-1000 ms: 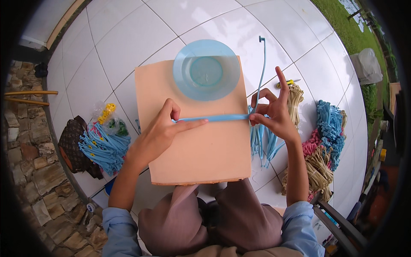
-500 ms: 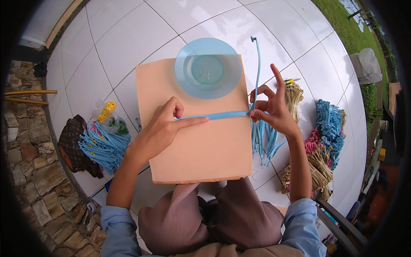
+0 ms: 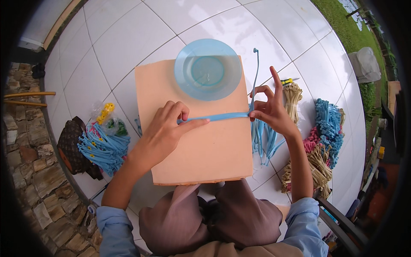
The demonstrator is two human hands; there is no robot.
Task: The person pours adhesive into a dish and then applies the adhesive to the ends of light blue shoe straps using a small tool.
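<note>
A flat light-blue strip (image 3: 227,115) is stretched level across a peach-coloured board (image 3: 205,158) in front of me. My left hand (image 3: 165,132) is closed at the strip's left part, fingers curled, with one digit lying straight along it. At the board's right edge my right hand (image 3: 274,109) pinches the strip between thumb and a fingertip, one finger pointing up. From that pinch a thin blue strand (image 3: 256,77) stands up, with a small knob at its tip. A translucent blue bowl (image 3: 183,64) rests on the board's far part. What lies under my left palm is hidden.
Blue strips (image 3: 269,137) hang beside the board's right edge. Beige bundles (image 3: 293,100), a yellow-handled tool (image 3: 287,81) and blue bundles (image 3: 329,124) lie on the tiles to the right. More blue strips (image 3: 102,147) and a brown bag (image 3: 72,143) are at left.
My left hand has shifted slightly right along the strip, its fingers curled closer over it. The upright strand's tip has dropped a little. My right hand keeps its pinch almost in place.
</note>
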